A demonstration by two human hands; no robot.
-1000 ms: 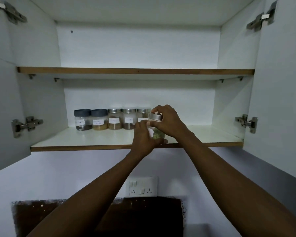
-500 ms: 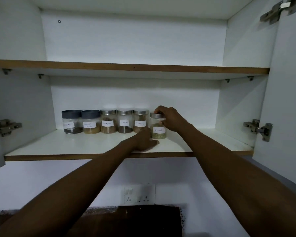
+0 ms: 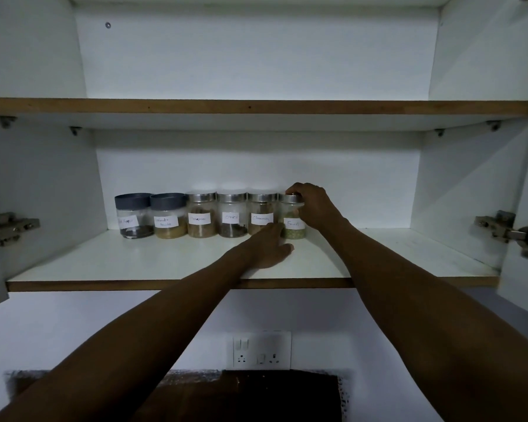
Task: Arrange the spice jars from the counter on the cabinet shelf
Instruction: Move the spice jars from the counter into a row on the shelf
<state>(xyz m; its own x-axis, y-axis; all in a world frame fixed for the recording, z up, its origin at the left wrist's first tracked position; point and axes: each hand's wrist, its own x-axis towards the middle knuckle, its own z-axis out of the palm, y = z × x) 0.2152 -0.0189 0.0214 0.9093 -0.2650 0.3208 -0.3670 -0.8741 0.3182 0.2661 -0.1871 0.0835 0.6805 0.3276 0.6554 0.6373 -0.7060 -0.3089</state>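
Several labelled spice jars stand in a row at the back of the lower cabinet shelf. Two at the left have grey lids; the others have silver lids. The rightmost jar, the fennel jar, holds green seeds and stands upright beside the cinnamon jar. My right hand grips the fennel jar around its lid and right side. My left hand rests palm down on the shelf in front of the fennel jar, fingertips near its base, holding nothing.
The upper shelf holds nothing. Both cabinet doors stand open, with metal hinges at the left and right. The shelf's right half is bare. Below, a wall socket and a dark counter.
The fennel jar went from above the shelf's front edge to the back row and now stands beside the cinnamon jar. My left hand let go of it and settled flat on the shelf.
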